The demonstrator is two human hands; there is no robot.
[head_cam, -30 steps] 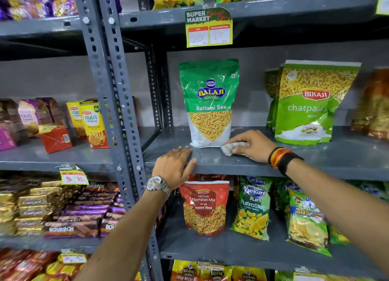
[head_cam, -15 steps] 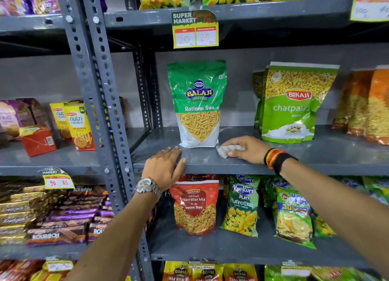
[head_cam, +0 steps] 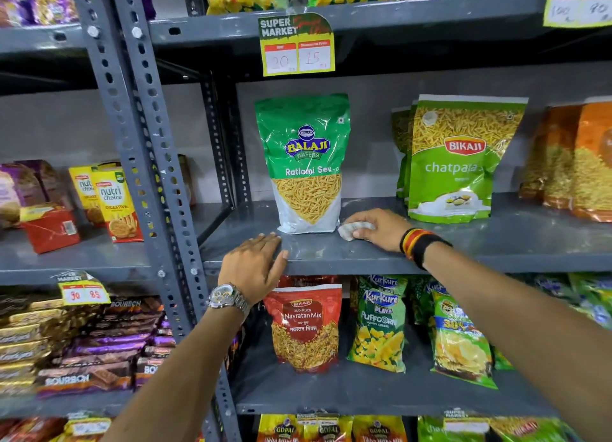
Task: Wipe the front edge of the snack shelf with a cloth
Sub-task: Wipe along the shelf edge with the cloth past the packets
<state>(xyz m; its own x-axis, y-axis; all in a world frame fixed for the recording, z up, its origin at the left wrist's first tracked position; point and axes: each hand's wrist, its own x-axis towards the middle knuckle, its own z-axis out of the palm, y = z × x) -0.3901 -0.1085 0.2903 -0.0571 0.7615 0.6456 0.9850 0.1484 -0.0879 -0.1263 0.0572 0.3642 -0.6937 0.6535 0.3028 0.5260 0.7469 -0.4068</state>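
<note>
Cloth (head_cam: pixel 355 229) is under your right hand (head_cam: pixel 381 229), pressed onto the top of the grey snack shelf (head_cam: pixel 496 242), a little behind its front edge. Your fingers are curled down over it, so only a small white part shows at the fingertips, and this part is just beside the lower right corner of the green Balaji bag (head_cam: pixel 306 163). Whether the cloth touches the bag, you cannot tell from here. Your right wrist carries a band (head_cam: pixel 419 244) in black, red and yellow. Your left hand (head_cam: pixel 253 266) lies flat and open on the front edge of the same shelf, to the left of the cloth, with the fingers spread on top and the thumb along the front lip; it holds nothing. On this wrist is a metal watch (head_cam: pixel 228 298). The Balaji bag stands upright between your two hands, further back on the shelf. To the right of it, well apart, stand the green Bikaji bags (head_cam: pixel 457 160), and your right hand is near their bottom left corner. A yellow price tag (head_cam: pixel 297 45) hangs from the shelf above. On the shelf below stand a red Navratan Mix bag (head_cam: pixel 304 325) and a Kurkure bag (head_cam: pixel 381 322).
</note>
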